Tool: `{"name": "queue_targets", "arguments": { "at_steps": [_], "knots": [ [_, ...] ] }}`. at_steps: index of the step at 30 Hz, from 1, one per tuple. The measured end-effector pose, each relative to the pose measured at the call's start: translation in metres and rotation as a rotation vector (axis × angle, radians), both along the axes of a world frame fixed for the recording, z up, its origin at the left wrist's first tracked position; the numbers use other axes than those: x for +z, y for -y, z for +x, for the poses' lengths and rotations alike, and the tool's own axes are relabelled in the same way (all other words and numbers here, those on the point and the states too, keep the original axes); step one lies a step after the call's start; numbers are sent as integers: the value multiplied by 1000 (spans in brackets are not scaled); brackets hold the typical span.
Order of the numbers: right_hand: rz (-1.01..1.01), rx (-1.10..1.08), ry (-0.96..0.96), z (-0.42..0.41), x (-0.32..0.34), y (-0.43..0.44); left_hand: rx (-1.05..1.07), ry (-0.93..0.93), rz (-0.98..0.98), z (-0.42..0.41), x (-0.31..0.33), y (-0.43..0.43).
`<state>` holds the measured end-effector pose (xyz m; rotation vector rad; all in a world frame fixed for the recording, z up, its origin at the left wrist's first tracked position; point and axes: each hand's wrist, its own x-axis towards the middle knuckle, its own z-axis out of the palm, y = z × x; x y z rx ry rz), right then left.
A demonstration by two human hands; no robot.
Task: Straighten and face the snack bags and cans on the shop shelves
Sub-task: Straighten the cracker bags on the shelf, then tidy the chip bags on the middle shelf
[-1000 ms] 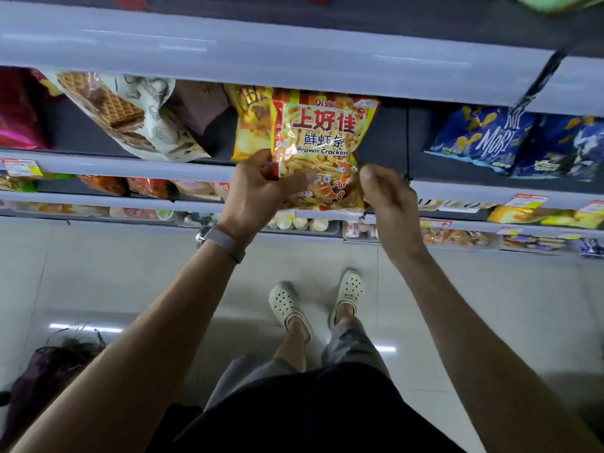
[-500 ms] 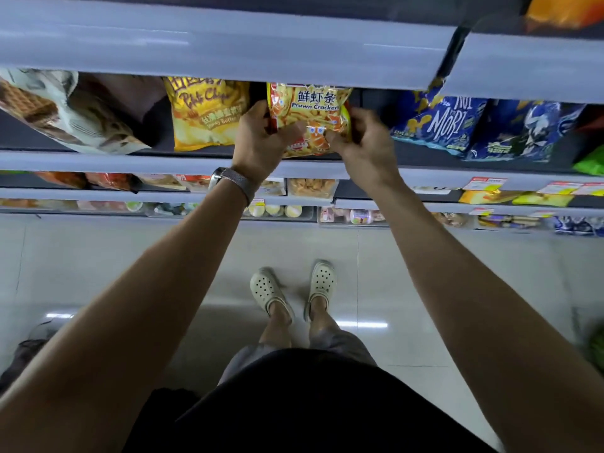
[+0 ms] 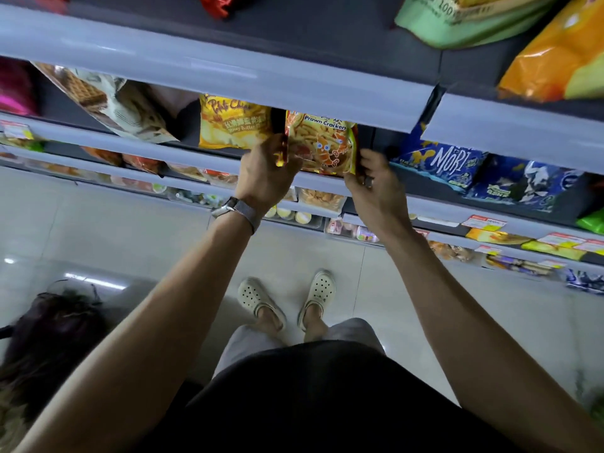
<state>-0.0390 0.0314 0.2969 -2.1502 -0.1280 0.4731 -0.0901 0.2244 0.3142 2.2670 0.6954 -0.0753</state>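
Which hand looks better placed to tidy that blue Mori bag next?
The right hand. It holds the prawn crackers bag at its right edge, the side nearest the blue Mori bag. The left hand grips the opposite edge and would likely have to cross over.

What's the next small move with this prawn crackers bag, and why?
Probably settle the prawn crackers bag down onto the shelf and let go. It stands label-out in the gap between the yellow chips bag and the blue bag, the left hand gripping its left edge, the right hand at its right corner.
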Motion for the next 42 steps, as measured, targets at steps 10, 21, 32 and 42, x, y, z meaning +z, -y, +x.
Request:
{"name": "queue_targets", "arguments": {
  "at_steps": [10,21,32,42],
  "knots": [
    [-114,203,91,-70,46,-11,20,-91,-43,-105,44,-10],
    [-375,691,142,-153,107,-126,209,-104,13,-236,89,-92],
    [-355,792,443,-241,135,-280,352,-179,144,-334,100,-213],
    [-335,838,503,-229,143,-356,443,-148,163,-330,113,-287]
  ]
}}
